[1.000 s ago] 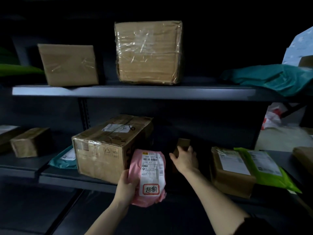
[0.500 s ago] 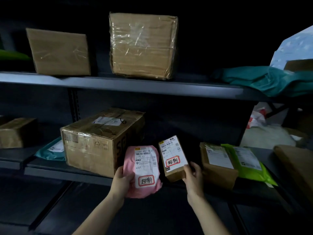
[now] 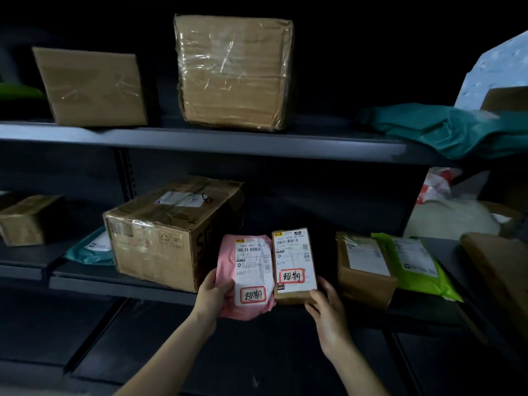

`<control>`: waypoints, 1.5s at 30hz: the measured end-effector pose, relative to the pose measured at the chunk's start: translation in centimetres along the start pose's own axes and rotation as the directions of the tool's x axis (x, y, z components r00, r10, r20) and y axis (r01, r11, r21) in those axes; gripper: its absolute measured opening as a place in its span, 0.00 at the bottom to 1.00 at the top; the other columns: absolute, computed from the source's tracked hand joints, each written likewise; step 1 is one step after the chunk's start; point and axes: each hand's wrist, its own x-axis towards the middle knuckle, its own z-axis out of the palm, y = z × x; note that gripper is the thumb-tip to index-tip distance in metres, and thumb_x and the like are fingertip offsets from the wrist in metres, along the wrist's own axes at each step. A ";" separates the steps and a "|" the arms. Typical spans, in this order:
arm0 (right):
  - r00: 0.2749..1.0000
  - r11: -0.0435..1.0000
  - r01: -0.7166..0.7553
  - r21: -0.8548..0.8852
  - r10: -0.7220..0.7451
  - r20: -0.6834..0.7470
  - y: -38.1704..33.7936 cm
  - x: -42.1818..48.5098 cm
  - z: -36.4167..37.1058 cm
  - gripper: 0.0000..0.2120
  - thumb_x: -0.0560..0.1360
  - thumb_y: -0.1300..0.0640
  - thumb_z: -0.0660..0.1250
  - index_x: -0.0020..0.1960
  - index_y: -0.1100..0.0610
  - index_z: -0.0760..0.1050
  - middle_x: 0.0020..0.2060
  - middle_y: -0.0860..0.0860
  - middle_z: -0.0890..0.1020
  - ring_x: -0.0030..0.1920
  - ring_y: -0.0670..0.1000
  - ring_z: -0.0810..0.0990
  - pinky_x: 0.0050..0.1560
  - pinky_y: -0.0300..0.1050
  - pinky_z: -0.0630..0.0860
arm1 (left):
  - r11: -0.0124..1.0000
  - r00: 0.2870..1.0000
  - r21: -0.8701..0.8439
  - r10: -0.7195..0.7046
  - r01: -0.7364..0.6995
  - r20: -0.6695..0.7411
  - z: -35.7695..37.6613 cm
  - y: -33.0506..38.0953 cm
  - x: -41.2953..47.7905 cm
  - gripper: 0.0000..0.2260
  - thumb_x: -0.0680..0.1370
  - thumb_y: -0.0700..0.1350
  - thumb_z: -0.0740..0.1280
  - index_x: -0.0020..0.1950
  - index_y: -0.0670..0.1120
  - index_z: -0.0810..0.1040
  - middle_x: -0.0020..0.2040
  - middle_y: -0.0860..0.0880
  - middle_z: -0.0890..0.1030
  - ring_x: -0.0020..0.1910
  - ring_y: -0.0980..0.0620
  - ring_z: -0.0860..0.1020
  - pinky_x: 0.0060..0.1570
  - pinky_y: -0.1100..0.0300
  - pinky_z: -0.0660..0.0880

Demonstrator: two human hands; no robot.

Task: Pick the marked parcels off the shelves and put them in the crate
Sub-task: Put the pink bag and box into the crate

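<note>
My left hand (image 3: 213, 292) grips a pink soft parcel (image 3: 245, 277) by its left edge; its white label carries a red-framed handwritten mark. My right hand (image 3: 328, 305) holds a small brown box (image 3: 294, 265) from below, label facing me, with the same red-framed mark. Both parcels are held side by side, nearly touching, just in front of the middle shelf (image 3: 120, 285). No crate is in view.
A large taped carton (image 3: 171, 232) stands left of my hands, a teal mailer (image 3: 91, 250) beside it. To the right lie a brown box (image 3: 365, 267) and a green mailer (image 3: 414, 264). The upper shelf (image 3: 200, 138) bears two cartons and a teal bag (image 3: 445, 130).
My right hand took the small brown box from the back of the shelf, turned its label toward me and brought it beside the pink parcel. The left hand stayed put.
</note>
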 end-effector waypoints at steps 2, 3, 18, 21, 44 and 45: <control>0.999 0.999 -0.033 -0.017 0.033 -0.002 -0.6 -0.3 -0.2 0.17 0.77 0.63 0.61 0.63 0.48 0.70 0.61 0.55 0.77 0.63 0.55 0.74 0.63 0.50 0.69 | 0.999 0.999 0.020 -0.034 0.034 0.009 0.0 0.9 -0.7 0.11 0.78 0.36 0.62 0.54 0.51 0.74 0.49 0.46 0.83 0.48 0.43 0.82 0.50 0.45 0.79; 0.999 0.998 -0.052 -0.020 0.052 -0.003 -1.2 -0.6 -0.3 0.18 0.77 0.63 0.61 0.63 0.49 0.70 0.61 0.55 0.77 0.62 0.55 0.74 0.63 0.50 0.69 | 0.998 0.999 0.028 -0.051 0.050 0.016 0.0 1.5 -1.1 0.12 0.78 0.35 0.62 0.57 0.49 0.74 0.49 0.45 0.83 0.48 0.42 0.82 0.51 0.44 0.78; 0.943 0.935 -0.330 -0.133 0.332 -0.005 -15.9 -9.3 3.9 0.19 0.71 0.69 0.61 0.53 0.47 0.71 0.55 0.55 0.78 0.55 0.54 0.76 0.52 0.49 0.72 | 0.937 0.945 0.157 -0.323 0.312 0.053 -1.8 17.1 -11.9 0.20 0.75 0.31 0.65 0.66 0.42 0.70 0.57 0.39 0.81 0.54 0.38 0.81 0.55 0.42 0.77; 0.930 0.920 -0.359 -0.159 0.367 0.021 -18.7 -11.6 5.7 0.14 0.73 0.64 0.64 0.55 0.49 0.70 0.53 0.53 0.79 0.53 0.51 0.77 0.49 0.45 0.73 | 0.930 0.939 0.157 -0.342 0.332 0.038 -3.2 19.7 -14.8 0.19 0.74 0.29 0.64 0.64 0.39 0.72 0.56 0.39 0.82 0.52 0.38 0.82 0.49 0.47 0.80; 0.698 0.949 -0.098 -0.301 0.281 0.659 -29.7 -30.6 37.0 0.18 0.74 0.57 0.69 0.60 0.47 0.68 0.51 0.47 0.80 0.46 0.42 0.82 0.34 0.32 0.76 | 0.993 0.882 0.037 -0.080 0.109 -0.464 -28.5 42.4 -40.5 0.17 0.77 0.36 0.64 0.65 0.43 0.69 0.58 0.39 0.80 0.53 0.38 0.81 0.56 0.39 0.76; 0.686 0.949 -0.093 -0.300 0.279 0.671 -29.5 -32.0 38.9 0.17 0.74 0.57 0.69 0.60 0.47 0.68 0.51 0.48 0.80 0.46 0.44 0.82 0.35 0.33 0.77 | 0.995 0.877 0.033 -0.070 0.098 -0.476 -30.4 43.1 -41.6 0.17 0.77 0.37 0.64 0.66 0.43 0.68 0.58 0.40 0.79 0.54 0.38 0.81 0.56 0.39 0.77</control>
